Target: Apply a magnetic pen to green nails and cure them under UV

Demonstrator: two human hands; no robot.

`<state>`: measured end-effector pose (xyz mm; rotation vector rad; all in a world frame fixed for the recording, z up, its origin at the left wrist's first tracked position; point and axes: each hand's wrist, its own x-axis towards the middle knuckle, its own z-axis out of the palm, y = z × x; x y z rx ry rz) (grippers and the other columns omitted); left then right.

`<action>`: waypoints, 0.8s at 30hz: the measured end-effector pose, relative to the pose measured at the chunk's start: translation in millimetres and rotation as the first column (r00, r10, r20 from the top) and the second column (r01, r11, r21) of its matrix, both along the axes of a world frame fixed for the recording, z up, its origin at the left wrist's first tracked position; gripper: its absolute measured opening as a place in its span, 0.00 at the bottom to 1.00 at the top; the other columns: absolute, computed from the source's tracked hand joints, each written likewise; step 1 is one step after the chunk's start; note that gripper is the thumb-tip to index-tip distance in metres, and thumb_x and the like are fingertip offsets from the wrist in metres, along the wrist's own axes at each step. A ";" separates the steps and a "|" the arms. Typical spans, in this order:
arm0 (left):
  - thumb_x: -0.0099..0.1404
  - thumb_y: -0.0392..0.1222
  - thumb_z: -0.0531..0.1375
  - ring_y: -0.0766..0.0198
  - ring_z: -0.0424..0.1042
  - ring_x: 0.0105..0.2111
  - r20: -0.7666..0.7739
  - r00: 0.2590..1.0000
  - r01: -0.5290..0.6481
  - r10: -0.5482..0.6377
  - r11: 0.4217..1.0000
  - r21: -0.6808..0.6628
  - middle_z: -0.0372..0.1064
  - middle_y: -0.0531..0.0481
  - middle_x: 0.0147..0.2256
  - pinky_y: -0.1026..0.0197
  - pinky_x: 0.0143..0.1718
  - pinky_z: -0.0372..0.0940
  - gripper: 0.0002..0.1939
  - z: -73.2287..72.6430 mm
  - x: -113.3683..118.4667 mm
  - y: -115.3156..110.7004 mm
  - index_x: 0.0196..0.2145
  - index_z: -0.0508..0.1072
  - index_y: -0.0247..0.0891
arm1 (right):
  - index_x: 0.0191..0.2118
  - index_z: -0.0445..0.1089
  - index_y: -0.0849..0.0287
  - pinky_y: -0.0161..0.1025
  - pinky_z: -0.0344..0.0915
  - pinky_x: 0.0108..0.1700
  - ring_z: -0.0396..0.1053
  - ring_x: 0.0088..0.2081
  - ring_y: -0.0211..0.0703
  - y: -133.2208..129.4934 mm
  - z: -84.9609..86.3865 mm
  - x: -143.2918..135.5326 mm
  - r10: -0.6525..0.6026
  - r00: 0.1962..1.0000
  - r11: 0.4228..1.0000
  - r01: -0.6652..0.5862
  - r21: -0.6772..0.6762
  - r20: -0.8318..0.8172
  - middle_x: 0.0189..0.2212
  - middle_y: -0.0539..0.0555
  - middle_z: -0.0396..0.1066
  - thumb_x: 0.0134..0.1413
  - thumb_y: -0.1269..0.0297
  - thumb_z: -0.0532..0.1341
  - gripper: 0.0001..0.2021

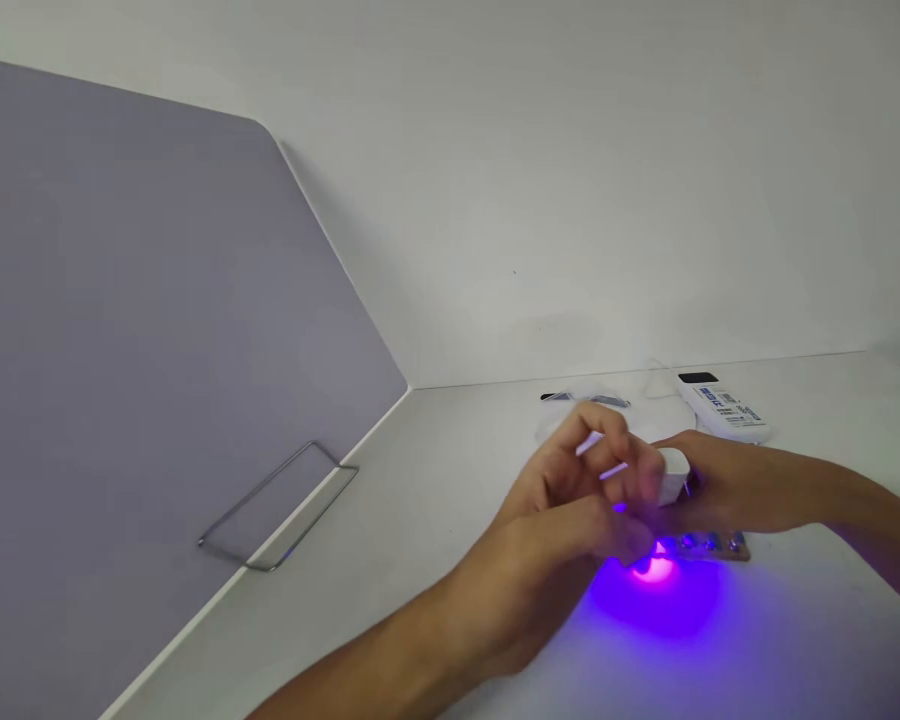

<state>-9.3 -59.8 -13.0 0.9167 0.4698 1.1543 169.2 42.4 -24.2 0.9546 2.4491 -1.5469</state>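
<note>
My right hand reaches in from the right, its fingers wrapped round a small white UV lamp that is mostly hidden. Violet light falls beneath it, with a bright pink spot on the white table. Under the lamp lies a narrow strip bearing several small, shiny bluish pieces in a row; its left end is covered. My left hand comes from below, fingers curled and thumb bent toward the strip's left end. The index fingertip overlaps the lamp in view. What sits between the left fingers is hidden.
A white device with a printed label and black end lies near the wall, a white cable beside it. Behind my left hand is a flat, dark-ended item. On the left are a grey-purple panel and a wire frame.
</note>
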 end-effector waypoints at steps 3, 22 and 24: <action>0.51 0.20 0.59 0.72 0.62 0.26 0.020 0.998 -0.056 0.055 0.996 0.069 0.63 0.57 0.30 0.70 0.26 0.61 0.18 -2.2 -2.3 8.2 0.33 0.62 0.40 | 0.37 0.72 0.58 0.32 0.60 0.25 0.65 0.24 0.36 1.8 -3.7 0.6 -0.007 0.999 0.999 0.009 0.048 -0.046 0.23 0.47 0.68 0.53 0.56 0.66 0.11; 0.63 0.30 0.65 0.72 0.61 0.30 -0.158 0.972 -0.135 0.175 0.962 0.237 0.65 0.57 0.31 0.69 0.31 0.59 0.18 -13.8 2.0 15.4 0.33 0.56 0.41 | 0.35 0.73 0.58 0.33 0.58 0.28 0.65 0.28 0.37 8.1 -10.7 4.2 0.055 0.992 0.994 -0.044 0.099 -0.111 0.26 0.48 0.68 0.55 0.52 0.65 0.14; 0.65 0.29 0.63 0.71 0.60 0.31 -0.182 0.965 -0.134 0.189 0.952 0.276 0.65 0.56 0.33 0.69 0.32 0.59 0.17 -16.9 1.3 15.2 0.33 0.55 0.41 | 0.35 0.73 0.59 0.33 0.58 0.28 0.66 0.28 0.37 8.2 -11.1 4.3 0.044 0.993 0.995 -0.033 0.096 -0.109 0.26 0.48 0.69 0.54 0.51 0.65 0.14</action>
